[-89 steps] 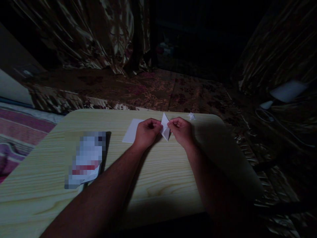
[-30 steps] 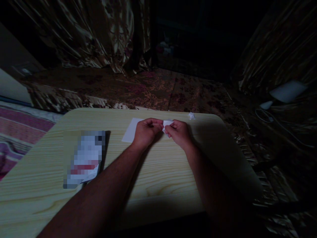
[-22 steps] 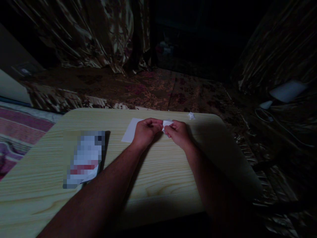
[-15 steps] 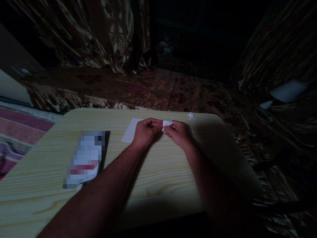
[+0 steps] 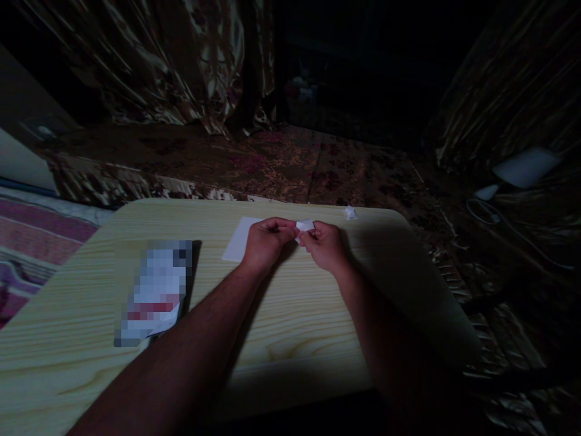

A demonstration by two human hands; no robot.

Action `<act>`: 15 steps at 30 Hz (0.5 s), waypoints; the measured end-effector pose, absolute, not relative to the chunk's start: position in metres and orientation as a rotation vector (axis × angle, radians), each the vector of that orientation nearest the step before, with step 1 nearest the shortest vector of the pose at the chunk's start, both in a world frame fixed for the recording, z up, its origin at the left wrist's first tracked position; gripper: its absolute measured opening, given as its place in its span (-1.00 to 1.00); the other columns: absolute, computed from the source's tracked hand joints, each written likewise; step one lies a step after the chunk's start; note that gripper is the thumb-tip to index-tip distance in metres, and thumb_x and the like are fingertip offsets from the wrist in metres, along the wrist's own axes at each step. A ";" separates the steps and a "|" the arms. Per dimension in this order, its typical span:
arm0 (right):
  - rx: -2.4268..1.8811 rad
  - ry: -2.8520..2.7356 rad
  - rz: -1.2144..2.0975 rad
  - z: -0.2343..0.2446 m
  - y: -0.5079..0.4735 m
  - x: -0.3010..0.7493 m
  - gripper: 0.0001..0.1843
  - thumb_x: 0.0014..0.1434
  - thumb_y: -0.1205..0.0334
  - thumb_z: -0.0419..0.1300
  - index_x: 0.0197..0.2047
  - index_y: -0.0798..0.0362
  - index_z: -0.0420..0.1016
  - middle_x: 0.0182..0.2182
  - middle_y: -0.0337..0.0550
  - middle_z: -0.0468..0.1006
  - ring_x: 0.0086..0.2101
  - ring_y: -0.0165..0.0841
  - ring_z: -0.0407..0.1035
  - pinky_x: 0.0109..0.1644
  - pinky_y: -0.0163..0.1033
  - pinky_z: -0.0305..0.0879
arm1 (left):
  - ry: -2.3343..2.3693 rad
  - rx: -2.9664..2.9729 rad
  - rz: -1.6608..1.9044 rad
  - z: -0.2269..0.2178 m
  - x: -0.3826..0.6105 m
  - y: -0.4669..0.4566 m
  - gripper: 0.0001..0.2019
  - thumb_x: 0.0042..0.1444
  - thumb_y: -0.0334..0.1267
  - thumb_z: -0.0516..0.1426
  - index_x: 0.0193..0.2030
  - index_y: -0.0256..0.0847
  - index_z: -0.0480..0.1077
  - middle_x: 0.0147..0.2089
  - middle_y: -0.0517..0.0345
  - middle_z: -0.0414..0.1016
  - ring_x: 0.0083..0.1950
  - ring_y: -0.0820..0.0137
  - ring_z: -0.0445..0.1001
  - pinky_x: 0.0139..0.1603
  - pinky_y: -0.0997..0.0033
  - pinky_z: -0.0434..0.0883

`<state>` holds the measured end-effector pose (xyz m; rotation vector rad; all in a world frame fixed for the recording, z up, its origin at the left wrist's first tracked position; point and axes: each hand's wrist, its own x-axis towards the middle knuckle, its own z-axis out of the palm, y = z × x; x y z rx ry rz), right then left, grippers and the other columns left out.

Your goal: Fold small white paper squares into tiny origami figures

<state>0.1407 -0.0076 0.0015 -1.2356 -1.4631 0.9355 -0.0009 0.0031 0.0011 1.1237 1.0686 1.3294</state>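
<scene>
Both my hands meet above the far middle of a light wooden table [image 5: 290,315]. My left hand [image 5: 265,245] and my right hand [image 5: 324,247] are closed, pinching a small folded white paper piece [image 5: 305,225] between their fingertips. Most of that paper is hidden by my fingers. A flat white sheet of paper [image 5: 236,241] lies on the table just left of my left hand, partly under it.
A blurred-out packet [image 5: 157,290] lies on the table's left side. A tiny white paper scrap [image 5: 350,212] sits near the far edge. Dark patterned fabric surrounds the table; a white device with a cable [image 5: 521,169] lies at the right.
Three seconds ago the folded paper stood up as a larger pointed shape between my hands. Now only a small piece shows. In the last second the hands have barely moved.
</scene>
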 end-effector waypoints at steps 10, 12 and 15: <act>-1.277 -1.521 0.827 0.003 -0.010 0.138 -0.81 0.06 0.16 0.13 -0.36 0.10 0.47 -0.52 -0.23 0.51 -0.54 -0.47 0.31 -0.49 -0.40 0.19 | 1.068 1.184 1.372 0.002 0.002 0.001 -0.78 -0.14 -0.16 0.29 -0.39 -0.28 0.51 -0.46 0.13 0.52 -0.47 0.47 0.41 -0.39 0.49 0.34; -1.287 -1.524 0.801 0.003 -0.010 0.138 -0.80 0.06 0.15 0.13 -0.38 0.10 0.46 -0.54 -0.24 0.49 -0.55 -0.47 0.30 -0.49 -0.40 0.17 | 1.050 1.199 1.379 0.003 0.002 0.000 -0.80 -0.12 -0.18 0.28 -0.40 -0.28 0.50 -0.45 0.13 0.52 -0.46 0.47 0.42 -0.38 0.48 0.35; -1.283 -1.520 0.800 0.003 -0.011 0.137 -0.79 0.07 0.14 0.11 -0.39 0.11 0.46 -0.55 -0.26 0.48 -0.55 -0.48 0.28 -0.50 -0.40 0.16 | 1.058 1.246 1.394 0.003 0.003 -0.001 -0.83 -0.10 -0.21 0.26 -0.41 -0.28 0.50 -0.45 0.14 0.52 -0.45 0.47 0.42 -0.36 0.48 0.36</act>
